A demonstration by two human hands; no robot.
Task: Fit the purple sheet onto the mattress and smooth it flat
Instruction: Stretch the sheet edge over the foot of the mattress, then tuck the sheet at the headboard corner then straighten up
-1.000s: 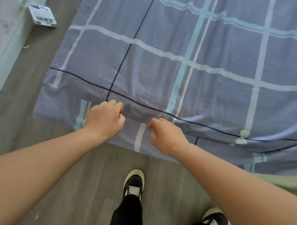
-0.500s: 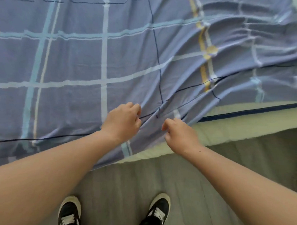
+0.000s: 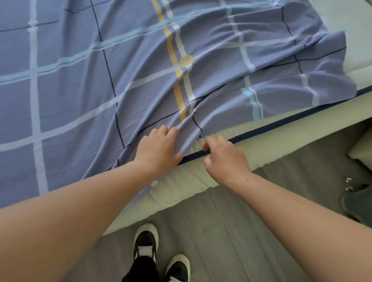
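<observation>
The purple sheet [image 3: 82,78], crossed with white, blue and yellow stripes, lies flat over the left of the mattress [image 3: 361,41] and bunches into long folds toward the right. The mattress's pale top and its navy-piped side show bare at the right. My left hand [image 3: 159,149] grips a ridge of the sheet at the bed's near edge, fingers curled over the fold. My right hand [image 3: 224,158] is a palm's width to the right, fingers curled, pinching the sheet's hem where the cloth ends on the mattress edge.
I stand on a grey plank floor [image 3: 251,238], with my two black-and-white shoes [image 3: 145,240] close to the bed's side. A dark slipper [image 3: 353,204] lies on the floor at the right, below a pale green block [image 3: 368,145].
I have stepped right along the bed. Both hands have slid along the sheet's edge to its wrinkled right end, and the bare mattress corner has come into view.
</observation>
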